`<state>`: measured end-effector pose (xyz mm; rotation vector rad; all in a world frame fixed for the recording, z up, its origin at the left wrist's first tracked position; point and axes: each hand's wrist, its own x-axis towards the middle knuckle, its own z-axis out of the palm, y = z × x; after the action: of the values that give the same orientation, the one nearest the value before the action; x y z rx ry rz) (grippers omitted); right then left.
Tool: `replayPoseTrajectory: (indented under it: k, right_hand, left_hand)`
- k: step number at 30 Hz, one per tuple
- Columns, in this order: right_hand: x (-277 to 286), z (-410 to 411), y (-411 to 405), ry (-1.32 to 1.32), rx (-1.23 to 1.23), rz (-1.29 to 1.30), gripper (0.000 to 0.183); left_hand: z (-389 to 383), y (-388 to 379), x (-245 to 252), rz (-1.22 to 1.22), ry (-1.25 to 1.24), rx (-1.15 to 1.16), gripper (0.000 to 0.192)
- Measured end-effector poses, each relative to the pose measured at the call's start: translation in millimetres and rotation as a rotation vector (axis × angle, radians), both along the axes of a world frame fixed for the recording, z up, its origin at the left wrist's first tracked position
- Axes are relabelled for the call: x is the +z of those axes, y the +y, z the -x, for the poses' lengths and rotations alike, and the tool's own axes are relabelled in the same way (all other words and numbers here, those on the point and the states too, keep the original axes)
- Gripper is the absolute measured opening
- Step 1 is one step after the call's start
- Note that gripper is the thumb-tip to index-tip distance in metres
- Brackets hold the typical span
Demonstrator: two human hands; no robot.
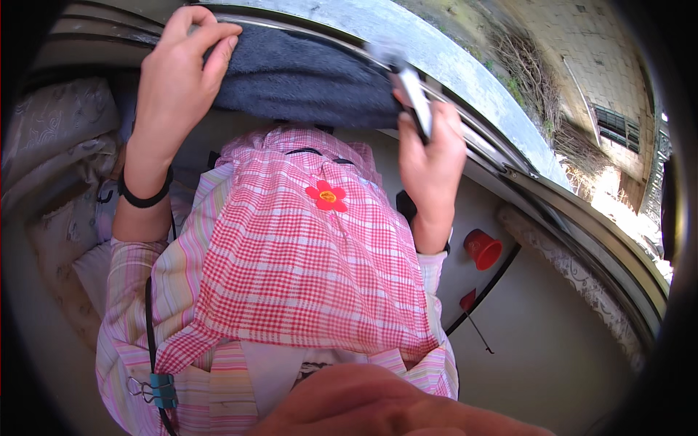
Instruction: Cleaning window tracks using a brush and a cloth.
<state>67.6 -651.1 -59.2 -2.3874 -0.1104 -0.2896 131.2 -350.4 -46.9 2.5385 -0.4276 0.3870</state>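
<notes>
A dark blue-grey fleecy cloth (305, 76) lies along the inner side of a metal window track (338, 43). At the cloth's left end, my left hand (182, 76) is raised with its thumb and index finger pinched together near the track; whether a bit of cloth is between them cannot be made out. My right hand (433, 152) grips a white and black handled tool (415, 101) over the track at the cloth's right end. The tool's pale far end is blurred, so its kind is unclear.
Beyond the track runs a pale outer ledge (463, 60), with dry branches and a wall outside. A red cup (482, 249) and a small red scoop-like piece (468, 300) are at the right, below the frame. Patterned fabric (60, 125) is bunched at the left.
</notes>
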Motion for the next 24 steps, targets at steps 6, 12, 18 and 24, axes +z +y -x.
replayPoseTrajectory:
  k: [6,12,18,24]
  right_hand:
    - [-5.8,-25.1,19.7,0.251,0.100,0.104,0.039]
    - [-6.4,-35.6,11.0,0.443,0.087,-0.089,0.036]
    - [-11.2,-31.5,8.8,0.418,0.066,-0.198,0.022]
    - [-12.2,-20.3,-6.3,0.456,-0.061,-0.322,0.031]
  left_hand:
    - [-3.2,-16.2,-27.6,-0.189,0.111,0.094,0.019]
    - [-1.2,-56.5,-29.7,-0.096,0.182,-0.105,0.021]
    - [2.3,-99.7,-26.8,-0.097,0.349,-0.184,0.027]
    - [-1.1,-135.4,-32.7,0.036,0.386,-0.388,0.026]
